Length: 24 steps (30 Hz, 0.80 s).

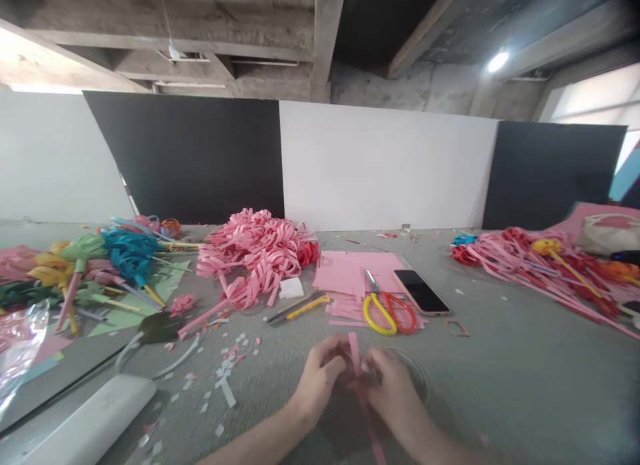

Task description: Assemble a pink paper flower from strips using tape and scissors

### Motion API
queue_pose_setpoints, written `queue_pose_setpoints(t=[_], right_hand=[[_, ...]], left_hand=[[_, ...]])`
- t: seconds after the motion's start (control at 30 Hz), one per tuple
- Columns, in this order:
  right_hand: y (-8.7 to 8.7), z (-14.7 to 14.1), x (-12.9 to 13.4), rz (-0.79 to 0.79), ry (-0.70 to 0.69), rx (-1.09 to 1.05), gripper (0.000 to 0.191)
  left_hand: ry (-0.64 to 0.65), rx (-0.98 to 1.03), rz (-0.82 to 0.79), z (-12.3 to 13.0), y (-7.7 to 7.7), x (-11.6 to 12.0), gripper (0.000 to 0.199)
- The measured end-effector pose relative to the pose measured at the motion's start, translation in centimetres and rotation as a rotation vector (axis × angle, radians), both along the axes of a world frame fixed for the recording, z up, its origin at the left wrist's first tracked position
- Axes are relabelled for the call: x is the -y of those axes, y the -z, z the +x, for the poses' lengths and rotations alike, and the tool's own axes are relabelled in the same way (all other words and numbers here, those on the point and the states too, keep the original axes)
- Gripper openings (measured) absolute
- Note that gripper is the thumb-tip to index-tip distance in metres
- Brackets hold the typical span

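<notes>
Left hand (315,382) and right hand (397,392) pinch a narrow pink paper strip (355,352) between them, low over the near part of the counter (500,385); one end stands up above the fingers and the other trails toward the wearer, exact fingertip contact blurred. Handling, as judged: light opposed pinches close together, edges kept aligned, tail left free of twist, since a hard tug could crease or tear the paper. Scissors (376,295) lie just beyond the hands, partly over pink sheets (337,272), beside a phone (423,292).
</notes>
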State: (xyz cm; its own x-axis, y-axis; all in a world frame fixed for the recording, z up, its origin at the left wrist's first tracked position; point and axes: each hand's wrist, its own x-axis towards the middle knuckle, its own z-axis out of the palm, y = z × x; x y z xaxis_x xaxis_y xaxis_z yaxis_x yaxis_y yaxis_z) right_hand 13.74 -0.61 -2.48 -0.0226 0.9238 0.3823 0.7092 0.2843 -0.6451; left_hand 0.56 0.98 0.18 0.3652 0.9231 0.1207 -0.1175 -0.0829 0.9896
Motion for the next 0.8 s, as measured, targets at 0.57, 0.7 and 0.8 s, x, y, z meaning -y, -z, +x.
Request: queue_pose_setpoints(t=[0.57, 0.7, 0.8], right_hand=[[-1.8, 2.1, -1.3, 0.009, -0.162, -0.258, 0.021], [-2.1, 2.3, -1.5, -0.002, -0.253, -0.197, 0.02], [-2.2, 2.3, -1.5, -0.023, -0.295, -0.168, 0.021]], left_hand=[[-0.055, -0.207, -0.038, -0.3, 0.8, -1.1, 0.015], [0.01, -0.22, -0.023, -0.4, 0.9, -1.3, 0.01], [0.052, -0.203, -0.024, -0.5, 0.9, -1.3, 0.01]])
